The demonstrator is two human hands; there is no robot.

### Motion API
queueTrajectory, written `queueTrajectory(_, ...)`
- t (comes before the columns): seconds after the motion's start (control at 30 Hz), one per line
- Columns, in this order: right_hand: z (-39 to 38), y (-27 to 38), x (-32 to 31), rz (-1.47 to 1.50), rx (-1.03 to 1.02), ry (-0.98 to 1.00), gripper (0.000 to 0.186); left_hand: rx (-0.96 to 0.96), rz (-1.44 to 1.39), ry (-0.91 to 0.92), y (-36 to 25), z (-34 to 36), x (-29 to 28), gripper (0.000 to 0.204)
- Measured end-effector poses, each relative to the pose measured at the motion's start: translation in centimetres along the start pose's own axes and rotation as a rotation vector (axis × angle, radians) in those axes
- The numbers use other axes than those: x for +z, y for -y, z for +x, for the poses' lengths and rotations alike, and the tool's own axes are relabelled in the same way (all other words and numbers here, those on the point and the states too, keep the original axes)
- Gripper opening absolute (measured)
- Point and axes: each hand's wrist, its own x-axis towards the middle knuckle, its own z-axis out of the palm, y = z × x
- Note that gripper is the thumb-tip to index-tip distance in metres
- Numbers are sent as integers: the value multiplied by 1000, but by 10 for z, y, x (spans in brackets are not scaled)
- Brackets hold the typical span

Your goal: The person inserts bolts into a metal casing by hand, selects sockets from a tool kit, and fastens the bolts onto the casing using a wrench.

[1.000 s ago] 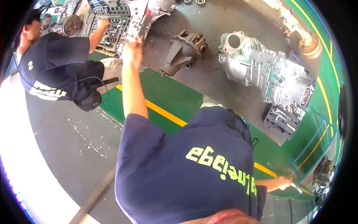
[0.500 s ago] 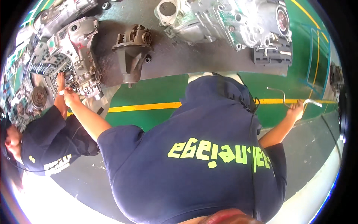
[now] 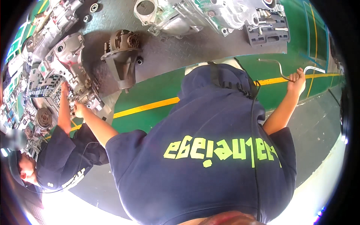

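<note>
My right hand (image 3: pixel 297 81) is closed round a speed brace (image 3: pixel 315 68), a shiny bent crank-shaped bar held out over the floor at the right. Its thin end points left, towards the bench. My left hand (image 3: pixel 78 109) reaches far left, fingers drawn together beside the lower end of a silver gearbox housing (image 3: pixel 66 52). Whatever its fingertips hold is too small to make out. Close by, a co-worker's hand (image 3: pixel 65 89) touches a socket set case (image 3: pixel 37 87) lying against that housing.
On the metal bench (image 3: pixel 161 56) stand a brown differential unit (image 3: pixel 122 62) and a large silver gearbox (image 3: pixel 168 18). An open tool case (image 3: pixel 268 35) lies near the right edge. A co-worker (image 3: pixel 71 157) stands close at my left. A round disc (image 3: pixel 44 118) lies beyond.
My left hand has moved right and down, away from the co-worker's hand. The right hand has risen slightly with the speed brace. The whole view has shifted.
</note>
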Motion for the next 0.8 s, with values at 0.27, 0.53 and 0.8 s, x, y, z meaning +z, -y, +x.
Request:
queueTrajectory(0.27, -1, -4, 2, 20, 29, -13, 17, 24, -43, -290, -1, 7, -28, 40)
queueTrajectory(0.53, 5, -11, -5, 40, 54, -38, 24, -1, -49, -219, 18, -10, -32, 44)
queueTrajectory(0.8, 6, -9, 0, 82, 63, -40, 21, 34, 15, -316, -20, -58, -49, 52)
